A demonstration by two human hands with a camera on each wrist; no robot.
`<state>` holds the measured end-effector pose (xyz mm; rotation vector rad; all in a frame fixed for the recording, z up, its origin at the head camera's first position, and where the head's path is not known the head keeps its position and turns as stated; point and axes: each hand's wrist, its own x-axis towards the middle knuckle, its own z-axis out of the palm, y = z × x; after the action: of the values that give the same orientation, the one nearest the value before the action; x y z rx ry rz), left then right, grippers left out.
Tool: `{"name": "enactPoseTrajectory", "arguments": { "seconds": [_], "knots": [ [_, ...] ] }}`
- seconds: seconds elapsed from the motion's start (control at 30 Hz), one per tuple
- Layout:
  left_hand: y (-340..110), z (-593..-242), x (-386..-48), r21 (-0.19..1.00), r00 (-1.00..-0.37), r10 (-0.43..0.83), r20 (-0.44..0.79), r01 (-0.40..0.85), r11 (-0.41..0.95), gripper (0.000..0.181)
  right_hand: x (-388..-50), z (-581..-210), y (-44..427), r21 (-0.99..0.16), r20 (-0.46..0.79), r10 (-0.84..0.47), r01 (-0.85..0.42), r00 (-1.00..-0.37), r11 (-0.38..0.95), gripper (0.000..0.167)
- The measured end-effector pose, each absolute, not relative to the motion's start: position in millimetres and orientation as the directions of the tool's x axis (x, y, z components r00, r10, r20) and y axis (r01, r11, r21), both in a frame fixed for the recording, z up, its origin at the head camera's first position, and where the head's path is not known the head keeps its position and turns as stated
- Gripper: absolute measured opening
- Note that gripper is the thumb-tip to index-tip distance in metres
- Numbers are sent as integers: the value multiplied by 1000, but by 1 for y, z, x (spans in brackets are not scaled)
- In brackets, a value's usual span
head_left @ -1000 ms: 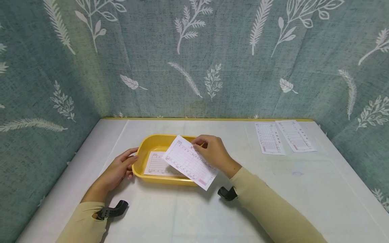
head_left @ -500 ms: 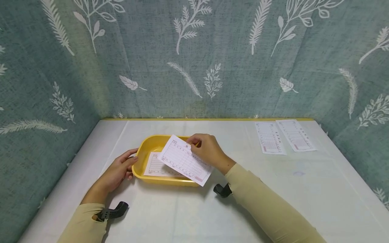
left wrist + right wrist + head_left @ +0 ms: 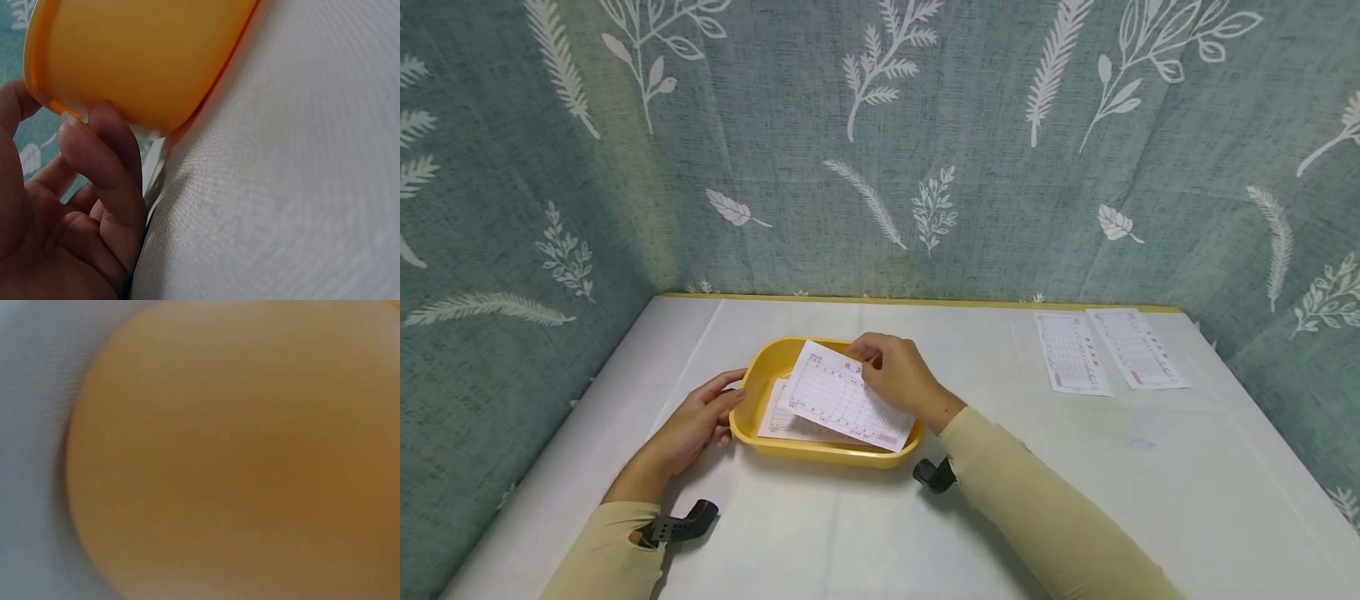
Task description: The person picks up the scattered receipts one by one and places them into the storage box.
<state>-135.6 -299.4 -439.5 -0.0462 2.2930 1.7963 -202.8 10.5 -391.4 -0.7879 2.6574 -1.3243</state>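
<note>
- Across the white cloth-covered table (image 3: 820,533), the head view shows both forearms in beige sleeves reaching forward and inward from the near edge.
- Head view: the left hand (image 3: 688,429) comes in from the lower left and grips the left end of a yellow, oblong plastic tray (image 3: 820,452), thumb on the rim. The tray's long axis runs left to right.
- Head view: the right hand (image 3: 898,375), wrist bent over the tray's right side, pinches the far edge of a white rectangular paper form printed in red (image 3: 842,396). The form is above the tray, its long axis slanting from upper left to lower right, overlapping another white printed sheet (image 3: 784,423) lying inside.
- Left wrist view: the hand's palm side, hidden from the head camera, shows bent fingers meeting the tray's rim, with its outer end wall beyond.
- Right wrist view: a blurred, rounded yellow-orange surface, apparently the tray's outer wall, fills most of it; the right hand's pinch cannot be judged there.
</note>
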Motion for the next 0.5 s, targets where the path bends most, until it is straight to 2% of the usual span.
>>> {"name": "enactPoseTrajectory", "arguments": {
  "seconds": [0.2, 0.5],
  "knots": [
    [-297, -440, -135, 953, -975, 107, -196, -164, 254, 58, -204, -394, 4, -752, 139, -501, -420, -854, 508, 29],
    [-298, -440, -135, 956, -974, 117, -192, -159, 245, 55, -203, -403, -5, -717, 85, -557, -439, -827, 542, 24]
  ]
}}
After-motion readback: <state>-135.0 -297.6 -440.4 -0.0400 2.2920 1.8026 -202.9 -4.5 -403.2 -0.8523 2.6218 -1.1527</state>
